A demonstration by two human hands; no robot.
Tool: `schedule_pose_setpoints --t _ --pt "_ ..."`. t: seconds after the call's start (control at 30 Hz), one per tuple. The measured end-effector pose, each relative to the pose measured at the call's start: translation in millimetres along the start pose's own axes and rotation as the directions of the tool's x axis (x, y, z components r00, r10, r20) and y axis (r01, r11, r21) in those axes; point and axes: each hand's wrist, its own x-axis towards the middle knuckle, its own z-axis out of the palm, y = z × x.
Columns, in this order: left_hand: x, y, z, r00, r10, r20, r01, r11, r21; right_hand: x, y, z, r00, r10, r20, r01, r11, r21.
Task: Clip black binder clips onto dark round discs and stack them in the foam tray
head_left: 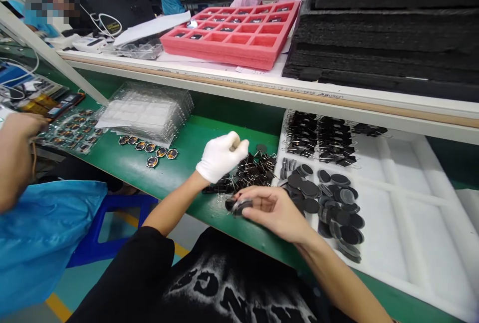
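Note:
My left hand [223,156], in a white glove, is raised just above and beside a heap of black binder clips [258,169]. Its fingers are curled together, and whatever they may hold is hidden. Bare-skinned, my right hand [275,210] pinches a dark round disc [243,206] near the table's front edge. A black piece that looks like a binder clip [230,204] sits at the disc's left side. Right of this hand, many more dark round discs [310,188] lie loose in a white foam tray [389,223].
Rows of binder clips [318,136] fill the tray's back. Several round orange-and-black parts [151,148] lie left on the green table [198,128], by stacked clear plastic trays [145,108]. A shelf above holds a red foam tray [220,53]. A co-worker's arm [17,158] is at left.

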Motion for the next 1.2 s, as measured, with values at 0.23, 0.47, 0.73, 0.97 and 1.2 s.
schedule_pose_setpoints --t 0.23,0.47,0.73,0.97,1.2 --pt "16.2 -43.7 -6.4 0.944 -0.182 0.276 0.289 0.860 -0.422 32.1 -2.9 -20.4 0.965 -0.004 -0.260 -0.047 0.980 -0.191" --pt "-5.2 -49.2 -23.3 0.898 -0.158 0.410 0.358 0.804 -0.475 49.1 4.9 -45.5 0.971 -0.036 -0.236 -0.036 0.956 -0.291" --pt "-34.0 -23.7 -8.4 0.895 -0.147 0.422 0.375 0.759 -0.532 34.4 10.9 -32.2 0.841 -0.112 -0.530 0.255 0.945 0.206" --pt "-43.2 -9.7 11.7 0.912 -0.203 0.356 0.392 0.684 -0.615 36.5 24.5 -19.4 0.710 -0.217 -0.669 0.392 0.912 0.121" --pt "-46.7 -6.0 20.1 0.874 -0.242 0.422 0.474 0.621 -0.625 37.8 31.3 -15.1 0.710 -0.176 -0.682 0.396 0.900 0.179"
